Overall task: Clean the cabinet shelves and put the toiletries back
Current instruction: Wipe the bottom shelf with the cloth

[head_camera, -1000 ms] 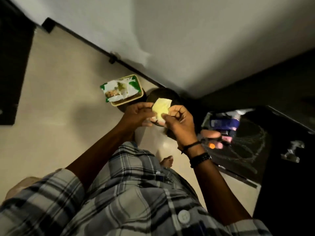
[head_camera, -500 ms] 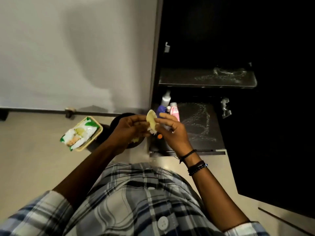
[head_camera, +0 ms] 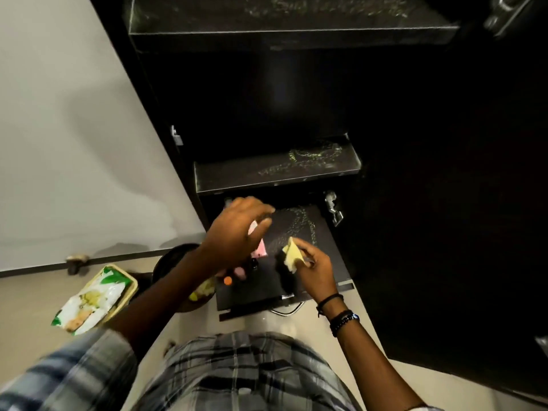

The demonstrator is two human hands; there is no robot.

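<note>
Yellow wipe pinched by right hand over bottom shelf; left hand splayed alongside.

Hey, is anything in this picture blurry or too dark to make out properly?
Head view: the left hand is smeared by motion blur, so its grip is unclear; the right hand, pinching the yellow cloth, is sharper; the cabinet interior is nearly black, only streaks on the shelves catch light; wide-angle distortion slants the cabinet's edge.

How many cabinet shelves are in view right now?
3: top shelf at the upper edge, middle shelf below it, bottom shelf lowest, bearing the pink tube. More may be hidden.
</note>
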